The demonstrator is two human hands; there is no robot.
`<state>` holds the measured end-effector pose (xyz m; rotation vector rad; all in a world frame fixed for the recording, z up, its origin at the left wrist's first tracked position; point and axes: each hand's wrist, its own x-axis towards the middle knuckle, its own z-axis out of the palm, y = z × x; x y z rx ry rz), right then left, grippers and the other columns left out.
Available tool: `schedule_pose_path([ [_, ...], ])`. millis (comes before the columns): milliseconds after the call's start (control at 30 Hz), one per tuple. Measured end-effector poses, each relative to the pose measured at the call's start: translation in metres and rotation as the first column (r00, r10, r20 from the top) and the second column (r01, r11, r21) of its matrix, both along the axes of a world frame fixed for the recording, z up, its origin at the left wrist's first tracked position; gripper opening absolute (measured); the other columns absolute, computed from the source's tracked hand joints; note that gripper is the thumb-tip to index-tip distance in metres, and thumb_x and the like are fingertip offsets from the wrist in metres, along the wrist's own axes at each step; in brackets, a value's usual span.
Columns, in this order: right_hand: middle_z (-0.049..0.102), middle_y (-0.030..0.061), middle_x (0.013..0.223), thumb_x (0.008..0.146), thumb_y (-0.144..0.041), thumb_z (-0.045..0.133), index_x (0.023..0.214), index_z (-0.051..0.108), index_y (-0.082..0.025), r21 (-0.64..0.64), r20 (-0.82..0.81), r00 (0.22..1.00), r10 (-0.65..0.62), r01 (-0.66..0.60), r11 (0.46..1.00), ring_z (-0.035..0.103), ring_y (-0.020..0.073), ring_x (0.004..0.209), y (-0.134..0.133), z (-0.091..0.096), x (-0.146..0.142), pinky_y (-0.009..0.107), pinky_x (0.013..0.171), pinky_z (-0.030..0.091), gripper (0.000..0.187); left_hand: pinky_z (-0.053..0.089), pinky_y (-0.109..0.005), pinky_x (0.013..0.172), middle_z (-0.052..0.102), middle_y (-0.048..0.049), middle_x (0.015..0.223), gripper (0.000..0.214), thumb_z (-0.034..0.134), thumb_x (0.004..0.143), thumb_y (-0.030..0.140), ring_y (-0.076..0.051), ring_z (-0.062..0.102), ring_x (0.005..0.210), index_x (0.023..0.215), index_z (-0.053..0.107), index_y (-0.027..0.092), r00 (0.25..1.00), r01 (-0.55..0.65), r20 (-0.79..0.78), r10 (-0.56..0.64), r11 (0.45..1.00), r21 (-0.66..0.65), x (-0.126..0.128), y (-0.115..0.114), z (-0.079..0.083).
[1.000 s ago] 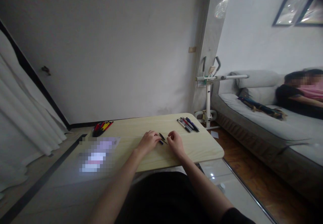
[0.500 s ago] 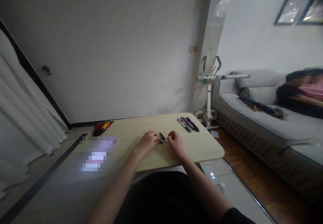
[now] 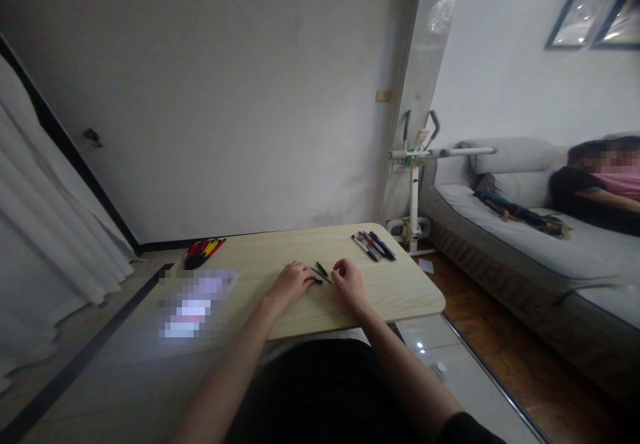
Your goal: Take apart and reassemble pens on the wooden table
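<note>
My left hand (image 3: 294,280) rests low over the table, its fingers closed around a small pen part with a dark blue end (image 3: 317,281) that pokes out to the right. Between the hands lies a thin dark stick like a pen refill (image 3: 321,275), slanting toward my right hand. Just above it is a short black pen piece (image 3: 322,269). My right hand (image 3: 349,284) is curled, thumb and index finger pinched together; whatever may be between them is hidden. Both hands are over the pale wooden table (image 3: 240,311).
Several pens (image 3: 374,246) lie side by side at the table's far right. At the far left is a bundle of red, yellow and black pens (image 3: 204,253). A lit, blurred screen (image 3: 193,307) sits at the left. Beyond are exercise equipment (image 3: 414,184) and a sofa (image 3: 520,231) with a person lying there.
My left fingers have drawn back slightly from the thin stick, whose upper end now shows apart from them. The blue-ended part has shifted a little. My right hand looks unchanged.
</note>
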<state>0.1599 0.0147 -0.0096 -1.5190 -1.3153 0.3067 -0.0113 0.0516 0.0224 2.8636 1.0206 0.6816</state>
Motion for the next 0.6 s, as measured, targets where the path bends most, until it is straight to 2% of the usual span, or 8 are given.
schedule_pose_path([
  [400,0.052,0.0005,0.065,0.065,-0.019,0.047,0.07,0.052,-0.018,-0.017,0.104,0.994,0.011,-0.009,1.0,0.048,0.0141,0.062,-0.002,0.002,-0.002,0.024,0.057,0.035,0.007,0.039,-0.029,0.076,0.059,-0.004,0.082,0.014,0.049,0.08,0.025,-0.016,0.053,0.081,0.078,0.061,0.019,1.0,-0.022,-0.003,0.022,1.0,-0.003,-0.005,-0.004,0.0],
  [600,0.053,0.0029,0.076,0.07,-0.017,0.047,0.076,0.053,-0.018,-0.005,0.255,0.967,-0.024,0.026,1.0,0.049,0.0138,0.067,-0.011,0.008,-0.01,0.024,0.062,0.035,0.009,0.039,-0.03,0.078,0.059,-0.0045,0.086,0.012,0.048,0.08,0.021,-0.016,0.052,0.084,0.085,0.058,0.018,0.995,-0.078,0.061,0.078,0.997,0.003,-0.006,-0.002,-0.006],
])
